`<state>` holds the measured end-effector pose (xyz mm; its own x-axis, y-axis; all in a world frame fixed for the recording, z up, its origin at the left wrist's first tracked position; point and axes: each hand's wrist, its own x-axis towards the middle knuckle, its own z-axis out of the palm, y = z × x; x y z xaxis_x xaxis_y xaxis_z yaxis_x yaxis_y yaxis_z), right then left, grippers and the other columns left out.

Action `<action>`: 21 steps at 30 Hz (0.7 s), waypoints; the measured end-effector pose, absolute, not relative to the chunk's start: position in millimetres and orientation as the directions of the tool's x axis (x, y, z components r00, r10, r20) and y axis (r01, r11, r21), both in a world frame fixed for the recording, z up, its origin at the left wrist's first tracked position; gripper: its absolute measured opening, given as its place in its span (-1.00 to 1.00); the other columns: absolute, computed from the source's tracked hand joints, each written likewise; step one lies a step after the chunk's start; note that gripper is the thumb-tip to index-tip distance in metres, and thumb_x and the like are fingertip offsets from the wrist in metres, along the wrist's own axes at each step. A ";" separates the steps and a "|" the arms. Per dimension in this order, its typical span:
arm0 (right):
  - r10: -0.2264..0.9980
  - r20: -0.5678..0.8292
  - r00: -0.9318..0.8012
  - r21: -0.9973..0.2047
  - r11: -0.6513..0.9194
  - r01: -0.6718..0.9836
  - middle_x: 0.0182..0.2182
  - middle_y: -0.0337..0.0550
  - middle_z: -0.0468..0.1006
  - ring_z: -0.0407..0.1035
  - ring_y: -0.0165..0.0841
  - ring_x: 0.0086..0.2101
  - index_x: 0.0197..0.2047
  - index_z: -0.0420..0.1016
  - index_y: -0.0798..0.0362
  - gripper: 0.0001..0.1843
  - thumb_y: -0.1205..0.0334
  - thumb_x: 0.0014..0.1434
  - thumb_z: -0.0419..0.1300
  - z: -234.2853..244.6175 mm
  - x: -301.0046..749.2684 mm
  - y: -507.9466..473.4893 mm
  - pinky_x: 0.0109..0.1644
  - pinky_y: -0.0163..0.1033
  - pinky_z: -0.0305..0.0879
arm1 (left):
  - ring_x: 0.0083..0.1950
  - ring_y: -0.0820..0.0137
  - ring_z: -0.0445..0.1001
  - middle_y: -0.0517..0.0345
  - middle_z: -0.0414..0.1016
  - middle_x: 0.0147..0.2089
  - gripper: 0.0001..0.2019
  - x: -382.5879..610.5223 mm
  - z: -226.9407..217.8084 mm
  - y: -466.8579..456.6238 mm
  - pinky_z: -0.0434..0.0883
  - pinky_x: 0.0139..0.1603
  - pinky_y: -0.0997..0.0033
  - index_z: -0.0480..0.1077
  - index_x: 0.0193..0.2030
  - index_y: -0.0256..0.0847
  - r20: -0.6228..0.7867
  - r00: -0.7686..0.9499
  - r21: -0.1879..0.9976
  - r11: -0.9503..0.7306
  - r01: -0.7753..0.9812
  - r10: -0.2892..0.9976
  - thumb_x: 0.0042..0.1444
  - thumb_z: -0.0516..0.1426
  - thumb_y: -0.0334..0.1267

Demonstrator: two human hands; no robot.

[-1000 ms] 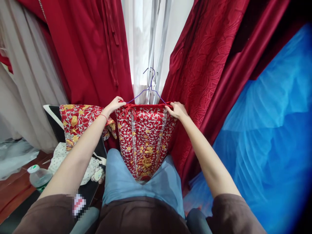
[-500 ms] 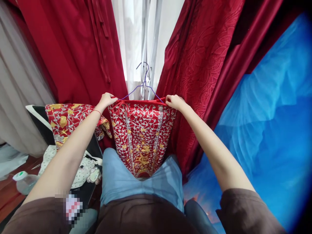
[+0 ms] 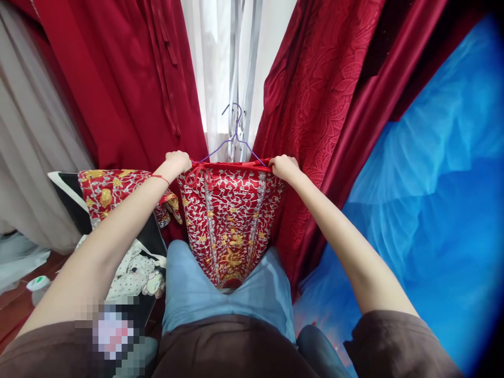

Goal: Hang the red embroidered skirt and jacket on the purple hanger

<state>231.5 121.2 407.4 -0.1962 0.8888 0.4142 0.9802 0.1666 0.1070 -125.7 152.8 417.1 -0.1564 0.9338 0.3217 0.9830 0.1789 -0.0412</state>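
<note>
Two hands | left hand (image 3: 178, 160), right hand (image 3: 284, 166) each gripping embroidered red skirt (image 3: 230, 220) waistband | thin purple wire hanger (image 3: 233, 137)

Between the left hand (image 3: 179, 160) and the right hand (image 3: 283, 167) hangs a red embroidered skirt (image 3: 232, 220), covered in silver scrollwork, with gold motifs down its middle and two silver bands. Its thin wire hanger (image 3: 234, 139) is purple. A red string bracelet (image 3: 160, 177) circles the left wrist. Left of the left hand lies a second red embroidered garment (image 3: 114, 191) with the same silver and gold. Below it is a white dotted cloth (image 3: 134, 268) with a cartoon figure. Above the left hand is plain deep red satin fabric (image 3: 129, 79); above the right hand, crimson fabric embossed with leaves (image 3: 315, 94). Right of the right hand spreads bright blue tulle (image 3: 433, 199).
</note>
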 end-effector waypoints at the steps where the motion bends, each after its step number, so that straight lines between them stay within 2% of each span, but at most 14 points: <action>1: 0.886 0.411 -0.216 0.128 0.179 0.976 -0.04 0.06 0.64 0.51 -0.10 -0.04 0.06 0.61 -0.01 -0.55 0.35 0.26 -0.02 406.4 231.0 119.3 0.03 -0.09 0.34 | -0.03 -0.15 0.55 -0.43 0.58 -0.14 -0.69 -124.6 415.4 151.3 0.41 -0.08 0.11 0.57 -0.19 -0.42 0.344 -0.152 -0.047 0.178 0.983 0.927 0.05 0.10 -0.28; 5: 0.858 0.423 -0.290 0.160 0.244 0.957 0.03 0.04 0.61 0.50 -0.11 -0.02 0.19 0.50 -0.08 -0.51 0.33 0.31 -0.07 401.3 226.2 115.3 -0.02 -0.09 0.36 | 0.01 -0.13 0.53 -0.38 0.57 -0.04 -0.64 -135.3 407.5 146.5 0.41 -0.03 0.08 0.57 -0.11 -0.33 0.389 -0.082 0.028 0.077 0.997 0.917 0.20 -0.01 -0.22; 11: 0.856 0.452 -0.250 0.090 0.235 0.968 -0.03 0.09 0.63 0.51 -0.06 -0.02 0.15 0.52 0.00 -0.56 0.31 0.31 -0.02 399.1 223.7 119.6 0.01 -0.06 0.38 | 0.03 -0.09 0.51 -0.31 0.56 -0.01 -0.58 -136.9 399.2 145.5 0.41 0.00 0.07 0.56 -0.07 -0.22 0.491 -0.092 0.106 0.046 0.993 0.866 0.29 -0.07 -0.09; 17: 0.837 0.508 -0.205 -0.083 0.285 0.955 0.02 -0.03 0.63 0.52 -0.18 -0.01 0.12 0.54 0.04 -0.48 0.48 0.21 -0.04 395.7 233.7 129.7 0.08 -0.18 0.36 | 0.07 -0.18 0.48 -0.51 0.51 0.01 -0.48 -119.8 396.6 147.9 0.38 0.05 -0.04 0.52 -0.01 -0.42 0.537 -0.209 0.219 0.105 0.970 0.817 0.33 -0.14 -0.10; 21: 0.812 0.545 -0.209 -0.179 0.357 0.917 0.05 -0.01 0.61 0.49 -0.25 0.03 0.09 0.55 0.16 -0.45 0.55 0.16 -0.09 395.1 235.2 134.1 0.15 -0.25 0.32 | 0.08 -0.23 0.47 -0.61 0.47 0.04 -0.49 -107.1 403.9 147.4 0.37 0.04 -0.05 0.48 0.01 -0.56 0.533 -0.246 0.243 0.131 0.961 0.810 0.31 -0.15 -0.18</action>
